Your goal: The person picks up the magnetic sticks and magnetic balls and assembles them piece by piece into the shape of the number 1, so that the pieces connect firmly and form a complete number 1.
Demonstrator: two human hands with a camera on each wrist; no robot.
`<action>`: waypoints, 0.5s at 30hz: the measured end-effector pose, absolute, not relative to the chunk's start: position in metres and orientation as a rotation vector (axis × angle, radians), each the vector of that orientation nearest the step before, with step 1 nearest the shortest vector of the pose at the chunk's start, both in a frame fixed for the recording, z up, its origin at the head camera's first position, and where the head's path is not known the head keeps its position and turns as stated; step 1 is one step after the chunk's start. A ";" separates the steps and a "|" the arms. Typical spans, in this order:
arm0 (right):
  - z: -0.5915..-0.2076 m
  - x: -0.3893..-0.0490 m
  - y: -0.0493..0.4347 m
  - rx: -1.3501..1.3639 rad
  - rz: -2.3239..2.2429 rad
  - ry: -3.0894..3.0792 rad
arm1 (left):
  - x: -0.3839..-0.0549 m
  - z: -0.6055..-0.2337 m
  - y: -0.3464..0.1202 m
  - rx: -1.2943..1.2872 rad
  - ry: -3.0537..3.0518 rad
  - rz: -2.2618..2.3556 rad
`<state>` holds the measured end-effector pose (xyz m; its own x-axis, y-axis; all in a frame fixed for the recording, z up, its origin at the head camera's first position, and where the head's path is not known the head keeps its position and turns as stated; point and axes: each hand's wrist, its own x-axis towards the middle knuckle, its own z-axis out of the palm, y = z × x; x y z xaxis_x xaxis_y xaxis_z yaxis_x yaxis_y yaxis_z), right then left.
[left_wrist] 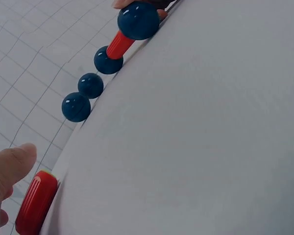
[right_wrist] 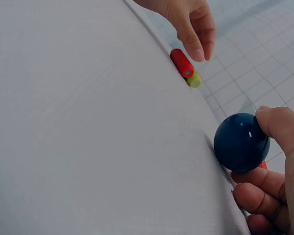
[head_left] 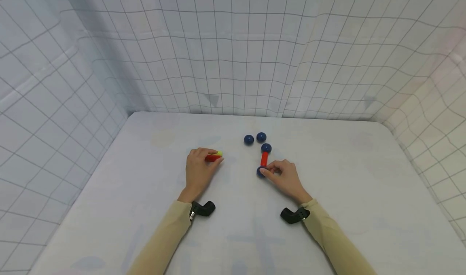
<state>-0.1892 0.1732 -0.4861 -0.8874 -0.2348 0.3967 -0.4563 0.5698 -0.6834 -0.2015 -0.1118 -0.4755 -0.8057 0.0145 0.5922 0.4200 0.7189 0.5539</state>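
In the head view my left hand (head_left: 197,168) is over a red rod (head_left: 213,158) and a yellow-green rod (head_left: 219,153) that lie side by side on the table. The right wrist view has its fingertips just above these rods, not closed round them. Between thumb and fingers, my right hand (head_left: 289,181) pinches a dark blue ball (right_wrist: 241,143) at the table surface. From that ball a second red rod (head_left: 264,159) runs away from me to another dark blue ball (head_left: 266,148), touching both.
Two more dark blue balls (head_left: 249,139) (head_left: 261,137) sit just beyond the joined pieces. The white table (head_left: 349,166) ends at a hanging white sheet with a grid pattern (head_left: 233,56). Each wrist wears a black camera mount (head_left: 204,208).
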 end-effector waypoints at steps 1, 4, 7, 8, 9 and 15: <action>-0.486 -0.189 0.173 0.570 1.217 -2.545 | -0.202 -0.475 -0.114 -0.326 -2.366 -0.936; -0.486 -0.189 0.173 0.565 1.216 -2.553 | -0.202 -0.474 -0.119 -0.322 -2.394 -0.914; -0.486 -0.189 0.174 0.565 1.214 -2.553 | -0.202 -0.474 -0.122 -0.323 -2.424 -0.918; -0.486 -0.189 0.174 0.565 1.214 -2.551 | -0.201 -0.474 -0.122 -0.322 -2.434 -0.921; -0.486 -0.189 0.174 0.566 1.216 -2.548 | -0.201 -0.474 -0.123 -0.321 -2.440 -0.926; -0.486 -0.188 0.173 0.562 1.222 -2.533 | -0.201 -0.475 -0.122 -0.304 -2.473 -0.929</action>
